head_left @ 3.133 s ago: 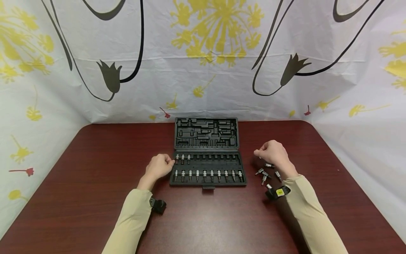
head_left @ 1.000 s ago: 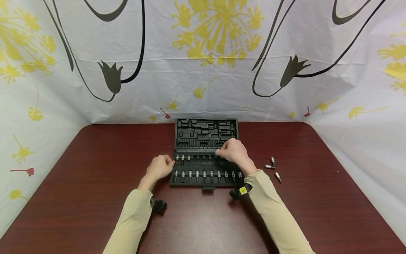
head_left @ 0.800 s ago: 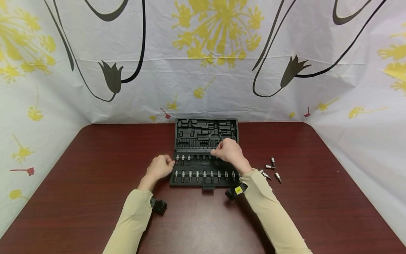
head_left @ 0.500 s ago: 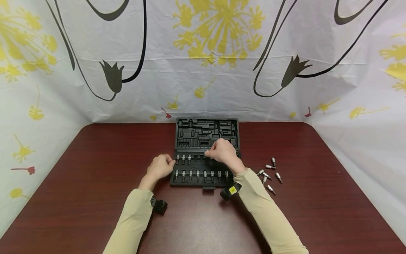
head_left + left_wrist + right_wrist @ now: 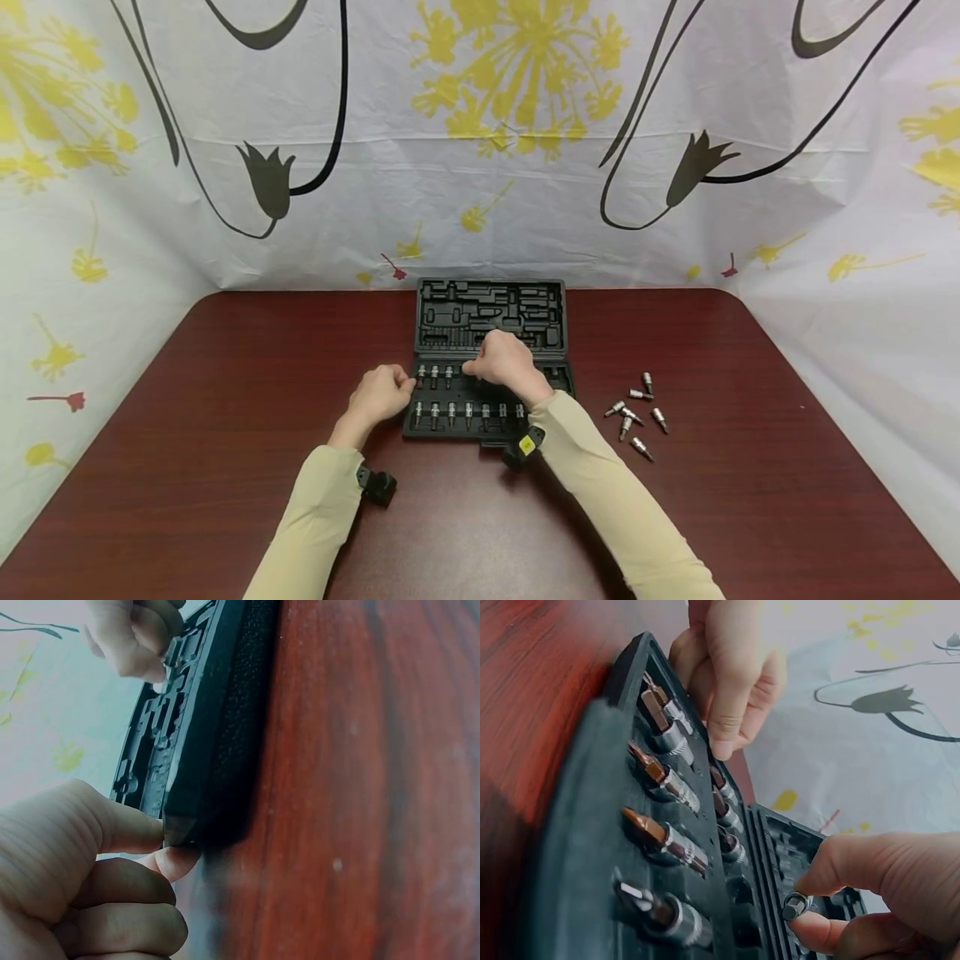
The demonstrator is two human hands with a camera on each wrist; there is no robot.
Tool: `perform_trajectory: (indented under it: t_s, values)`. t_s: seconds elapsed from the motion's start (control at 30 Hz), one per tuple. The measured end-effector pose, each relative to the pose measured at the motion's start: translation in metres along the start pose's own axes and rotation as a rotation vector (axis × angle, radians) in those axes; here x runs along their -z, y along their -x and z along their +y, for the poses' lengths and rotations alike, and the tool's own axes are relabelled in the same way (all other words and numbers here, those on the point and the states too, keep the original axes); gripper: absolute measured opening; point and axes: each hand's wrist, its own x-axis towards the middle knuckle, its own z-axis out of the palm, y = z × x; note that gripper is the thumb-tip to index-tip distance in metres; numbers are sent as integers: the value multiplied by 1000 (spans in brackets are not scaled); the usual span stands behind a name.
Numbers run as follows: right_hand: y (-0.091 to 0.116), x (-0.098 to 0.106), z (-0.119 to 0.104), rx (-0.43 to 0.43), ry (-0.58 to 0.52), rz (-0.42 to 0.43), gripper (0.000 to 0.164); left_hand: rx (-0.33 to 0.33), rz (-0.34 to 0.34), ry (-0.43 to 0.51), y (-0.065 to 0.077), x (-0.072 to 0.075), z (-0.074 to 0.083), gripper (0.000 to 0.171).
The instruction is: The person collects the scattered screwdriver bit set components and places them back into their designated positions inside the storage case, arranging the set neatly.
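Observation:
An open black bit-socket case (image 5: 465, 395) lies on the table, its lid folded back. My left hand (image 5: 378, 392) pinches the case's left edge between thumb and index finger (image 5: 176, 861). Over the upper row of slots, my right hand (image 5: 501, 360) pinches a small silver bit socket (image 5: 795, 906) between thumb and fingertip, the socket's end facing the right wrist camera. Three bit sockets (image 5: 435, 375) sit at the left of the upper row. The lower row holds several more bit sockets (image 5: 452, 412); my right wrist and sleeve hide its right end in the head view.
Several loose bit sockets (image 5: 632, 417) lie scattered on the dark red wooden table (image 5: 285, 350), right of the case. The moulded lid (image 5: 491, 310) reaches back toward a white patterned cloth (image 5: 360, 183) hanging behind. Each wrist wears a small black camera (image 5: 378, 486).
My right hand has travelled left from the loose bit sockets to the case, then along its upper row toward the seated three. The left hand has stayed at the case's edge.

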Motion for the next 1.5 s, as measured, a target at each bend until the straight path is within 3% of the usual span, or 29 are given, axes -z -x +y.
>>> perform_trajectory:
  t_s: [0.5, 0.93, 1.13, 1.33, 1.5]
  values:
    - [-16, -12, -12, -86, 55, -53, 33, 0, 4, -4, -1, 0, -1, 23]
    - [-19, -14, -18, -98, 53, -82, 33, 8, 8, 0, -1, -1, -2, 22]
    - [-21, -7, -17, -51, 31, -140, 35, 4, 17, -2, -1, -1, -2, 21]
    - [-24, 0, -14, -31, 4, -222, 20, 1, 7, 3, -1, -1, -3, 22]
    - [-27, 1, -10, -60, 39, -227, 17, -1, -3, 12, -1, 0, -2, 22]
